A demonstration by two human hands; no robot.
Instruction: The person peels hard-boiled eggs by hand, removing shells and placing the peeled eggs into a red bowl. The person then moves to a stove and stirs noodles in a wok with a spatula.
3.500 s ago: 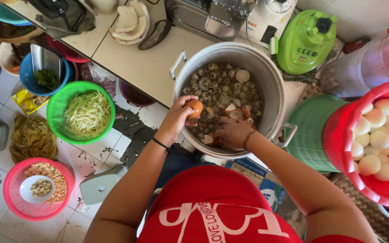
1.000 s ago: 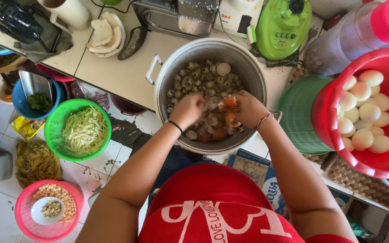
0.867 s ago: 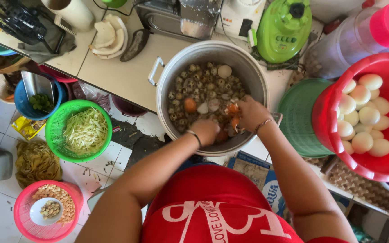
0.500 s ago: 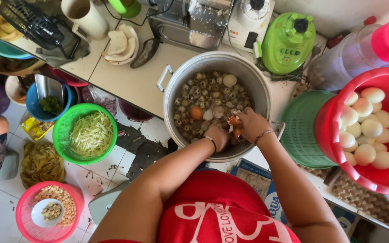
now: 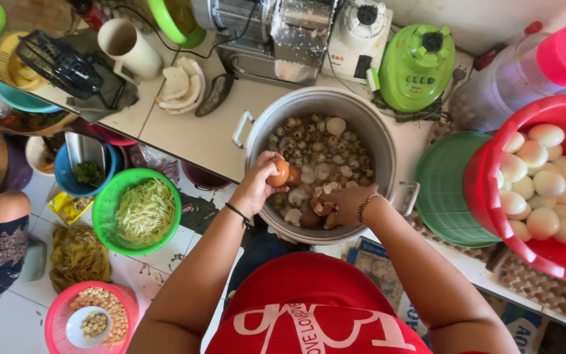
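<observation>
A big metal pot (image 5: pixel 388 141) holds water with brown eggs and bits of shell. My left hand (image 5: pixel 257 183) is over the pot's near left rim, closed on a brown egg (image 5: pixel 279 173). Low inside the pot at its near side, my right hand (image 5: pixel 343 204) has its fingers curled on pieces of eggshell (image 5: pixel 322 207). A red basin (image 5: pixel 486 190) at the right holds several peeled white eggs (image 5: pixel 535 187).
A green colander (image 5: pixel 447 190) lies between pot and basin. A green bowl of shredded vegetable (image 5: pixel 140 211), a blue bowl (image 5: pixel 67 172) and a pink basket (image 5: pixel 57 314) stand on the floor at left. Appliances, a mug and a jar line the counter's back. Another person's knee (image 5: pixel 1 210) is at far left.
My left hand dipped into the pot and came up at the left rim with a brown egg. My right hand stayed low at the near side of the pot. The camera shifted slightly.
</observation>
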